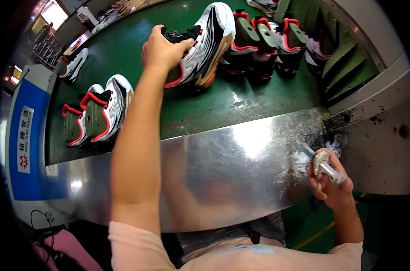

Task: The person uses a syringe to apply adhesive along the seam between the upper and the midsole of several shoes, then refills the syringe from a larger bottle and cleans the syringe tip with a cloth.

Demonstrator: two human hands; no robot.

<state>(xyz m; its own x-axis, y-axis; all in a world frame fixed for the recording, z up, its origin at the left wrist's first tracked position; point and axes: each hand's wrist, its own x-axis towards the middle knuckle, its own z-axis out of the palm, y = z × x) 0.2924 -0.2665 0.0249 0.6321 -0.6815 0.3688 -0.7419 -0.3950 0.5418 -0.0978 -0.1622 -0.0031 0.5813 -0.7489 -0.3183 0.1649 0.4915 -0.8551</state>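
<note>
My left hand (162, 53) reaches forward over the green belt and grips a sneaker (210, 43) by its black collar and tongue. The sneaker is white, grey and black with red lining and a tan sole; its toe points away, tilted up to the right. At the right, my right hand (335, 186) is closed around a metal hand tool (322, 163) with a flat blade end and a cream-coloured wrap round its middle. That tool is held above the right end of the steel ledge (214, 180), near white scraps and dark crumbs. Its exact kind is unclear.
Several similar sneakers (288, 47) with green inserts stand at the far right, beside hanging green strips (345, 67) at a machine opening. More sneakers (110, 104) sit left on the green belt (254, 101), one farther back (73, 64). A blue-and-white panel (31, 135) borders the left.
</note>
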